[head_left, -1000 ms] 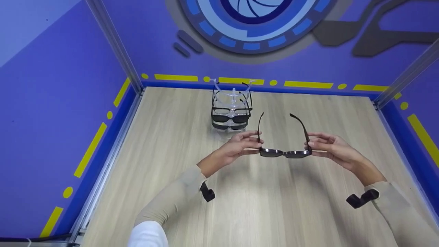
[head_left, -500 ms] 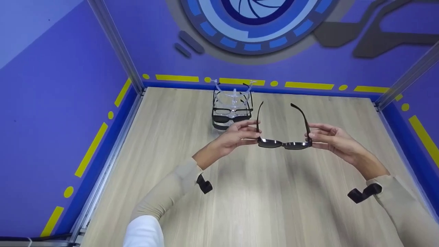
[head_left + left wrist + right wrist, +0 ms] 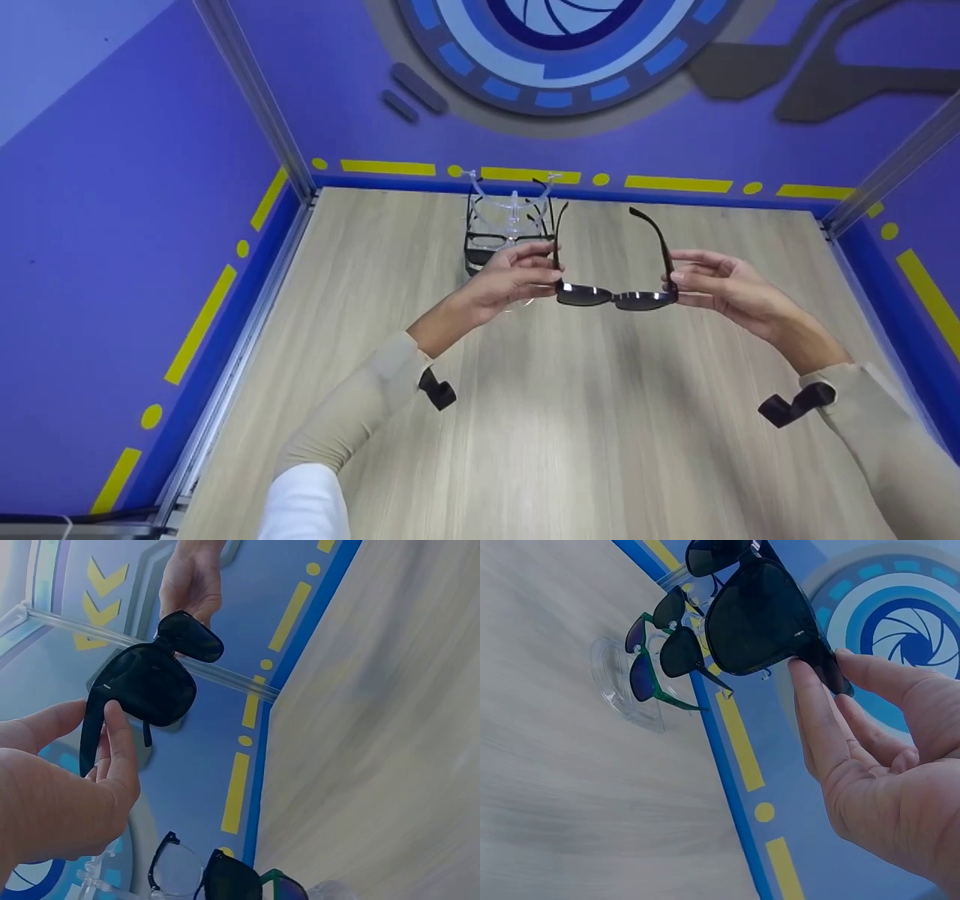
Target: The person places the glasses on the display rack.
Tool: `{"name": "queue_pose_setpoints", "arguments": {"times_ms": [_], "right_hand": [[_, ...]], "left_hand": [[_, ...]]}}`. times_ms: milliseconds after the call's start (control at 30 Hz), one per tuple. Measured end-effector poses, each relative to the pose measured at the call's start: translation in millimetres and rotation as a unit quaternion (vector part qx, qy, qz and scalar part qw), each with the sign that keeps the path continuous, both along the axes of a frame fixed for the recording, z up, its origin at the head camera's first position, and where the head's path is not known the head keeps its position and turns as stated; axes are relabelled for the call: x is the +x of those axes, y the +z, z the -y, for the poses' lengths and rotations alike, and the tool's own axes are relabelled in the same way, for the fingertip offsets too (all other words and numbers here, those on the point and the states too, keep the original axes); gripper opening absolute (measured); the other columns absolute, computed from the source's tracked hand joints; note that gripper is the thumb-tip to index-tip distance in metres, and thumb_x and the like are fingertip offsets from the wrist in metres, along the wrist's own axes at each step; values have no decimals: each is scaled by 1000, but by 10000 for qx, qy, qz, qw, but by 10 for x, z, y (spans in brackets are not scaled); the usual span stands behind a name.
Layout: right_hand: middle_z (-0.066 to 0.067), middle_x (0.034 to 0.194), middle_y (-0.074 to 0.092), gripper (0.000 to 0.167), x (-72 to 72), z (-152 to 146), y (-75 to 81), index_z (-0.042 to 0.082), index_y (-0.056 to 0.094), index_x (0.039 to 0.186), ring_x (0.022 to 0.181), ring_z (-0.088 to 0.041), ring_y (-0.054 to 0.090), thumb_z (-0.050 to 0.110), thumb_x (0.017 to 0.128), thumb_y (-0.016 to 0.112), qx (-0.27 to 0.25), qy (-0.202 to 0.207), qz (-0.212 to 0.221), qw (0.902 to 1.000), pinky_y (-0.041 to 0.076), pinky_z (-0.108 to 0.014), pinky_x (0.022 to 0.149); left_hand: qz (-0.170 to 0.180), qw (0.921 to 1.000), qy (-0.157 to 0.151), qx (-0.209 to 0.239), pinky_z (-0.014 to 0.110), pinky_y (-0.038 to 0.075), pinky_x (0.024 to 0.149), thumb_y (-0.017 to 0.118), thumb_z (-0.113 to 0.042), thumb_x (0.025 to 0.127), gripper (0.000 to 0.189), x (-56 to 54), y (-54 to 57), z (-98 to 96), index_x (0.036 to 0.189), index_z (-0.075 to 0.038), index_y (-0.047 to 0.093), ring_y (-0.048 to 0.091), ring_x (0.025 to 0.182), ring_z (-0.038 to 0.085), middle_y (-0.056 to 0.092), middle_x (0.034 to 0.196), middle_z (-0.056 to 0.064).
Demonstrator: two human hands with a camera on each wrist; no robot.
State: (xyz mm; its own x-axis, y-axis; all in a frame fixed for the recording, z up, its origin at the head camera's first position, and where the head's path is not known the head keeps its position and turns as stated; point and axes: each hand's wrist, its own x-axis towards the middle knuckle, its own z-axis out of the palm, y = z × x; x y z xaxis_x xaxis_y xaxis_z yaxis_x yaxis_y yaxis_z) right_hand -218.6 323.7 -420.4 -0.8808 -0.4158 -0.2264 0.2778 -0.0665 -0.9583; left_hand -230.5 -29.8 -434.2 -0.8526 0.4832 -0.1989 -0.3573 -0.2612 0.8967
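Note:
Black sunglasses (image 3: 645, 301) with dark lenses are held up above the table, temples spread and pointing toward the back wall. My left hand (image 3: 510, 281) pinches one temple near its hinge, and my right hand (image 3: 724, 285) pinches the other the same way. In the left wrist view, thumb and fingers close on the temple beside a dark lens (image 3: 154, 686). Behind my left hand stands a clear display stand (image 3: 514, 201), partly hidden by it. Several glasses sit on the stand, including a black-framed pair (image 3: 487, 240) and a green-framed pair (image 3: 642, 676) in the right wrist view.
The stand's clear round base (image 3: 622, 694) rests on the wood-grain table (image 3: 540, 450). Blue printed panels (image 3: 135, 225) wall the table at the back and sides, with metal posts (image 3: 255, 97) at the corners.
Both hands have carried the sunglasses away from the body, toward the back wall and slightly left. My left hand now overlaps more of the stand's lower glasses.

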Motion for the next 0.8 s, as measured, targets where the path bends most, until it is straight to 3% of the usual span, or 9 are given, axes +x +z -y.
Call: {"name": "queue_pose_setpoints", "arguments": {"times_ms": [567,800], "right_hand": [[-4,104,73,35,-238,205,177,9,58,131,96,-15,74,-2,99,62,29,-65,-75,9999,62,-33,91],[-5,103,75,35,-318,320,231,6,57,132,95,-16,75,-2,99,63,-51,-71,-13,10000,62,-33,91]], "left_hand": [[85,9993,323,-185,24,62,78,65,8,94,58,-143,245,133,148,-1,48,71,86,13,66,109,6],[27,9987,438,-248,26,62,80,65,8,94,57,-191,300,220,148,-2,49,72,90,17,64,123,18]]}}
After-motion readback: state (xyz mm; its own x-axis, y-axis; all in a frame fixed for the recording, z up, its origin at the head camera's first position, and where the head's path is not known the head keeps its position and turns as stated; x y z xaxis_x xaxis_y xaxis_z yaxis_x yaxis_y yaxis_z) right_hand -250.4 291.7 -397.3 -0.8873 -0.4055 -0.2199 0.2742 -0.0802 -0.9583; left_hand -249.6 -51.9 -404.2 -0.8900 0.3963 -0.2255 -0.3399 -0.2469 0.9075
